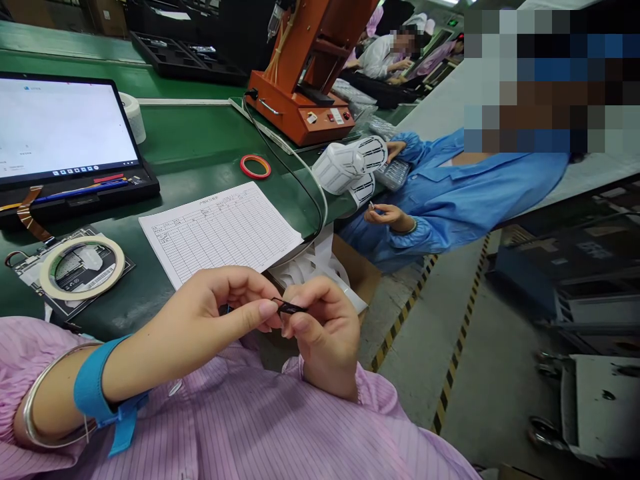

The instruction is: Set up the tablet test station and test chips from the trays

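My left hand (220,313) and my right hand (325,333) meet in front of my chest, just off the green table's edge. Both pinch a small thin black part (291,307) between thumb and fingertips. My left wrist wears a blue strap (93,393) and a silver bangle. Pink striped sleeves cover my arms. What the part is exactly is too small to make out.
The green table (190,147) holds a printed form sheet (220,230), a roll of pale tape (83,267) on a dark board, a laptop (60,133), a red tape ring (255,166) and an orange machine (305,80). A person in a blue coat (450,187) works at the right.
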Tool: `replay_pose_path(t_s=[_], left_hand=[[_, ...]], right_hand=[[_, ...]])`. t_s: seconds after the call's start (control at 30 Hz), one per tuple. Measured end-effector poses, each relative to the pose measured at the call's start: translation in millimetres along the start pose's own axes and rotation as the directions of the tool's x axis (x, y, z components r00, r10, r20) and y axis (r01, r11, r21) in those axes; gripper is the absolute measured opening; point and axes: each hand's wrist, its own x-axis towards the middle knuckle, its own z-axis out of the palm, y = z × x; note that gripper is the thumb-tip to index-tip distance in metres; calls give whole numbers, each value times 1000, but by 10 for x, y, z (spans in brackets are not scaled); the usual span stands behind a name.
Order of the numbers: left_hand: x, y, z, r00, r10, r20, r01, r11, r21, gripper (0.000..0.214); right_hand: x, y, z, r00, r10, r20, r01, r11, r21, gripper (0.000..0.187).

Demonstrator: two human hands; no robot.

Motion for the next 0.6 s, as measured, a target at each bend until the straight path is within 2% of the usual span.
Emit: replay_pose_path(t_s=[0.07,0.13,0.2,0.27,0.33,0.4,0.6], left_hand=[[-13,10,10,999,34,-34,-30,994,106,16],[-32,5,20,986,143,-88,-111,949,295,14],[-55,-22,26,948,303,-95,-215,833,510,11],[-80,-65,27,893,449,-42,-304,668,679,9],[-100,-109,25,842,539,24,-351,514,783,9],[-112,-138,24,811,583,57,-364,425,829,11],[-108,-114,48,812,583,29,-325,409,853,8]], right_hand=[[-3,10,6,999,-39,-38,36,997,-69,18],[-7,14,19,990,-118,-77,103,979,-175,13],[-14,12,36,974,-208,-88,178,947,-269,12],[-21,6,55,961,-266,-77,229,918,-324,14],[-27,-4,73,953,-296,-58,259,903,-344,16],[-30,-15,86,950,-310,-44,277,896,-348,18],[-23,-26,105,953,-298,-55,251,878,-407,17]])
